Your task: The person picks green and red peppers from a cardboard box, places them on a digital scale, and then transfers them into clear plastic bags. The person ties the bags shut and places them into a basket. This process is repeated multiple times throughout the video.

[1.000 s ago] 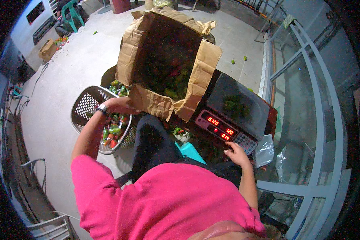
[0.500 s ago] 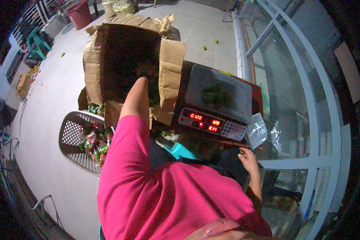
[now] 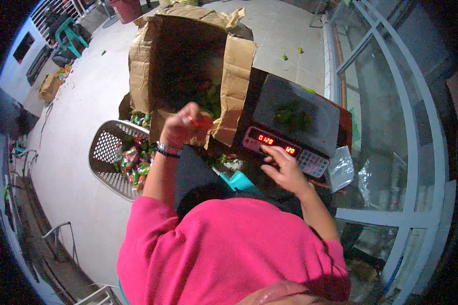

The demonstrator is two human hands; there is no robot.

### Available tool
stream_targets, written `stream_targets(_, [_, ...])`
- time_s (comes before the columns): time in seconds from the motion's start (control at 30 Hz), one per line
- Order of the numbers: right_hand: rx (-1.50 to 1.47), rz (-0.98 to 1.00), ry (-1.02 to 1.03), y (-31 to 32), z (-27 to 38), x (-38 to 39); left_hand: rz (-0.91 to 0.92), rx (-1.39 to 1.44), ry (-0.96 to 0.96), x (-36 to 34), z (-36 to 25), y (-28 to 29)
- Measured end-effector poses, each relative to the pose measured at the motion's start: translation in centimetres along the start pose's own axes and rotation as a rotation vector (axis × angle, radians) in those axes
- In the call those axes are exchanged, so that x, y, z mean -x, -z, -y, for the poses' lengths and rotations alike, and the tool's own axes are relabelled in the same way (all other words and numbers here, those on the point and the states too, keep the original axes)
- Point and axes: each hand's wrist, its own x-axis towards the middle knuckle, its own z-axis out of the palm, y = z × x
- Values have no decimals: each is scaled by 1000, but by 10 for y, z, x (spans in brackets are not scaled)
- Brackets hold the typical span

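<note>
I take this for a makeshift produce workspace on a patio or in a garage — whether of a home or a shop, I cannot tell. I see a lit digital scale, a large cardboard box, a plastic basket of bagged peppers, a pale hard floor, framed glass panels and a green chair.

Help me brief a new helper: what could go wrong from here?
The bare right hand is at the front panel of the flat grey electronic scale; its fingers could knock it and disturb the reading. Loose green peppers lie on the plate and might roll off. The small red item, probably a pepper, in the bare left hand could drop if the grip loosens.
</note>
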Motion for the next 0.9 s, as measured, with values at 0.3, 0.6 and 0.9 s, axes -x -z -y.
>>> stream_targets(0.3, [309,-67,214,-8,9,1,154,-420,551,-24,76,-69])
stream_targets(0.6, [503,74,328,47,-21,-29,10,-80,409,-33,105,-94])
stream_targets(0.9, [804,-203,139,114,-115,-102,-17,-230,396,-12,117,-68])
